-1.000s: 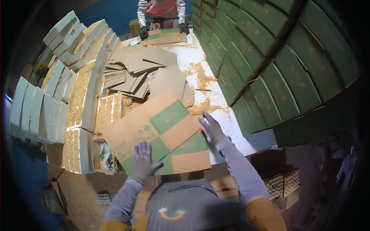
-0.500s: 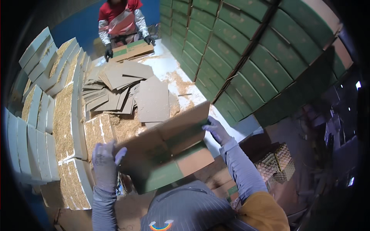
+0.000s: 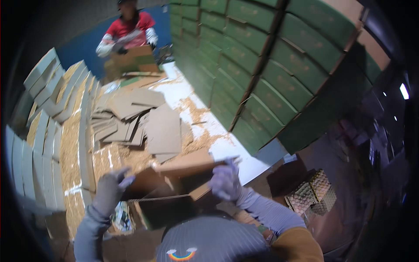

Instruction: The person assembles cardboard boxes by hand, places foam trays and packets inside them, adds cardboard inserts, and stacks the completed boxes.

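White boxes (image 3: 30, 161) rise well to the left of the carton (image 3: 170, 214), with tan, shaving-like filling (image 3: 70, 139) showing between and on them.

Left hand (image 3: 107, 192), gloved: at the carton's left end, partly open, thumb and fingers a little apart and turned in toward the board. Blurred; cannot tell whether it pinches the edge or only touches.

Crumpled pale packet (image 3: 123, 218) lies just left of the carton, below that hand.

Loose heap of flat cardboard sheets (image 3: 163, 131) on the table (image 3: 255, 168), beyond the carton. Far past the heap, a co-worker (image 3: 131, 30) handles a brown board.

The carton is between the two hands, at the near edge of the table. Part-spread: a dark hollow shows between the near and far panels. Step in hand, as I judge it: spreading the folded walls apart.

Right hand (image 3: 226, 181), gloved: at the carton's right end, fingers bent toward the top edge, more closed than the left. Firmness of hold cannot be told.

Next move, in my judgement, calls for both ends steadied and the panels kept apart evenly, so the walls square up without creasing.

Right of the carton: tall stack of green boxes (image 3: 262, 109); lower and farther right, egg trays (image 3: 321, 185).
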Available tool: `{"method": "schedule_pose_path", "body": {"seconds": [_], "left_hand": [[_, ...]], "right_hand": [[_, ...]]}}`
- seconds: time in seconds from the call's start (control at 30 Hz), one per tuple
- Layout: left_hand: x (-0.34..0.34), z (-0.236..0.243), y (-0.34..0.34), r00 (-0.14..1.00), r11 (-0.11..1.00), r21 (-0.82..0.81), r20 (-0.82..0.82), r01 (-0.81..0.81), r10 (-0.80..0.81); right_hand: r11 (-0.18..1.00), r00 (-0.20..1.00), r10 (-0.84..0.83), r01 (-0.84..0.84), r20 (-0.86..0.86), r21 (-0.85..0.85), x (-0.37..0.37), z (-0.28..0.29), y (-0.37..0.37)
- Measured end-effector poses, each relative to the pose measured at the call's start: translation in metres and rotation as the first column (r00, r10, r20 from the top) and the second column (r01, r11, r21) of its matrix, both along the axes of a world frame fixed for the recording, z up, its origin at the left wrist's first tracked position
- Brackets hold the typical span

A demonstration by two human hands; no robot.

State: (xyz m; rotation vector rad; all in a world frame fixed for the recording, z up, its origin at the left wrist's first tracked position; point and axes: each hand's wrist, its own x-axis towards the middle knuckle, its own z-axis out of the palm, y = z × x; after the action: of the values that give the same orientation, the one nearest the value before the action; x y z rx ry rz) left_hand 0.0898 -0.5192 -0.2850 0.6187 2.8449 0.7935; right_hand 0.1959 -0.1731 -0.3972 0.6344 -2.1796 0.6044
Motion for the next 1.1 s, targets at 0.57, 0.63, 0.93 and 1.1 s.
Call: {"method": "schedule_pose_path", "body": {"seconds": [0.57, 0.63, 0.93, 1.1], "left_hand": [[-0.011, -0.128, 0.078, 0.509, 0.969, -0.028, -0.855, -0.244, 0.104], [-0.001, -0.098, 0.074, 0.538, 0.961, -0.107, -0.841, -0.256, 0.050], [0.030, -0.112, 0.011, 0.677, 0.762, 0.068, -0.515, 0.644, -0.526], [-0.006, -0.222, 0.035, 0.794, 0.576, 0.547, 0.419, -0.607, 0.439]], "right_hand": [[0.828, 0.483, 0.237, -0.555, 0.843, 0.085, -0.015, 0.050, 0.047], [0.847, 0.204, 0.531, -0.084, 0.823, -0.525, -0.009, 0.015, 0.044], [0.802, 0.212, 0.512, 0.230, 0.832, -0.552, -0.066, 0.010, 0.035], [0.808, 0.289, 0.470, 0.240, 0.834, -0.539, -0.106, 0.065, 0.013]]}}
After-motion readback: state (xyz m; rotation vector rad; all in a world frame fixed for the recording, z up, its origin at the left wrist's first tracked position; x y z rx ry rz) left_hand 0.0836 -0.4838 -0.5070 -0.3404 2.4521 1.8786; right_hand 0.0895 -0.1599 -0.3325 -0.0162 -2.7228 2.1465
